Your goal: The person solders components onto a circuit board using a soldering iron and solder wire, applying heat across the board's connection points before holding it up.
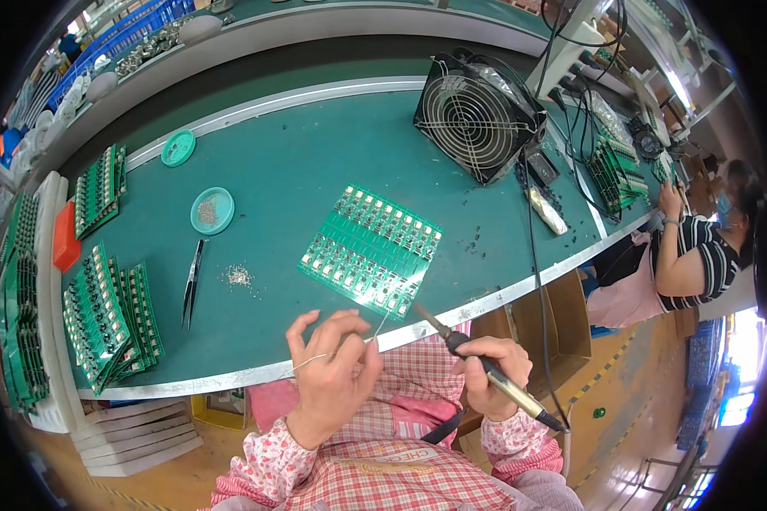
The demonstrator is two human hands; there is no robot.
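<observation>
My left hand (pixel 332 370) pinches a thin solder wire (pixel 382 328) whose free end rises toward the near edge of a green circuit board panel (pixel 371 249). My right hand (pixel 493 370) grips a soldering iron (pixel 486 366) like a pen, its tip pointing up-left near the panel's near corner. The panel lies flat on the green table (pixel 290 170) and carries rows of small components. Both hands hover at the table's front edge, above my checked sleeves.
Black tweezers (pixel 192 285) and a small pile of tiny parts (pixel 239 275) lie left of the panel. Two teal dishes (pixel 212 210) sit behind them. Stacks of green boards (pixel 106 315) fill the left. A fan (pixel 477 115) stands at the back right. Another person (pixel 699 247) works at the right.
</observation>
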